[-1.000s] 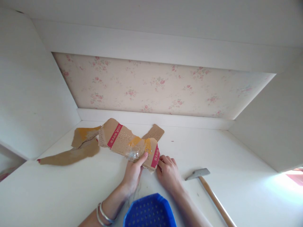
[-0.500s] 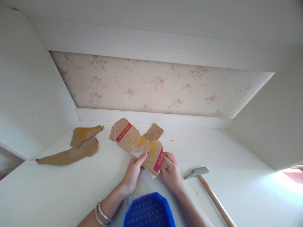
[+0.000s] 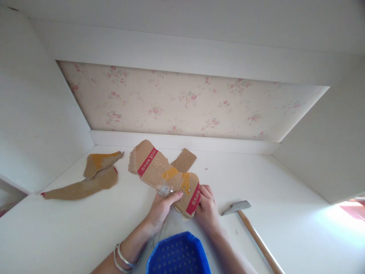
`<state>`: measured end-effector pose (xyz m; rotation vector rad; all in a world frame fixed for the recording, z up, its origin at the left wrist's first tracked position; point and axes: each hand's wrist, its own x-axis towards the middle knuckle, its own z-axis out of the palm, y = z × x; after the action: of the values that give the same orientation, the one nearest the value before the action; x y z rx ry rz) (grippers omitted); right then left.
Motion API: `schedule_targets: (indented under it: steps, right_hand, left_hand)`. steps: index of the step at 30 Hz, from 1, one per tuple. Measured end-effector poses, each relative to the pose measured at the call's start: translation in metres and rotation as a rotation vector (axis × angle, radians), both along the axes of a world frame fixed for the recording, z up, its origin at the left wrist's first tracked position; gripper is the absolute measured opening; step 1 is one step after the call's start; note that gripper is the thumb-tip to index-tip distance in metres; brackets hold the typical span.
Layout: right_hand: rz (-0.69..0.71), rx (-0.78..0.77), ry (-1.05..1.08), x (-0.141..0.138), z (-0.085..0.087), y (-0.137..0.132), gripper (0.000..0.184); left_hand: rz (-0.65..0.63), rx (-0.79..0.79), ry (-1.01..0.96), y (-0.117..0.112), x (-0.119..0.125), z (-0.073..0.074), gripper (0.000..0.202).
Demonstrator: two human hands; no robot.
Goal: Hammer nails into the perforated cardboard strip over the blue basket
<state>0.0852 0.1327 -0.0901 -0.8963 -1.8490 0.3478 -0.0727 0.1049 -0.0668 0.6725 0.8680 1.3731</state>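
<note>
Between my hands is a torn piece of cardboard point(image 3: 157, 161), brown with two red printed bands, orange patches, clear tape and many small holes. My left hand point(image 3: 161, 211) grips its lower edge, thumb on top and fingers hidden beneath. At the right end, my right hand point(image 3: 207, 207) has its fingers curled around the edge by a red band; the fingertips are partly hidden. Behind the held piece lies a smaller perforated brown piece point(image 3: 186, 160). A blue basket point(image 3: 156, 254) with a holed bottom stands in front of me, between my forearms.
To the right, a hammer point(image 3: 258, 238) with a wooden handle lies on the white surface point(image 3: 245, 179). Torn cardboard scraps point(image 3: 85, 186) lie at the left. White panels enclose the sides, and floral wallpaper point(image 3: 188, 102) covers the back.
The held cardboard has tilted slightly and shows a little more of its face. My left thumb has shifted a little to the right across it.
</note>
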Motion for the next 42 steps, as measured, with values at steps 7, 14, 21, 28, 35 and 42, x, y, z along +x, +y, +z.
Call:
schedule_targets:
  steps: [7,14,21,28,35,42]
  right_hand:
    - [-0.011,0.003,0.055,-0.001,-0.003,0.001,0.025]
    - [-0.175,-0.099,0.168,0.003,-0.003,0.001,0.03]
    - [-0.141,-0.038,0.075,-0.004,0.001,0.001,0.014]
    - [-0.153,0.066,0.093,-0.003,-0.009,-0.002,0.014]
    - [-0.366,0.009,0.157,-0.005,-0.01,0.001,0.011]
    - [-0.304,-0.092,-0.096,-0.002,-0.008,0.006,0.014]
  left_hand:
    - [-0.015,0.037,0.014,0.002,0.0,-0.002,0.059]
    - [0.092,-0.031,-0.064,0.008,0.0,-0.008,0.06]
    - [0.065,0.083,0.239,0.005,0.002,-0.001,0.041]
    - [0.088,0.069,0.317,0.004,0.004,-0.007,0.036]
    - [0.191,-0.026,-0.012,0.01,0.0,-0.013,0.044]
    - [0.411,-0.07,-0.312,0.016,-0.005,-0.004,0.036]
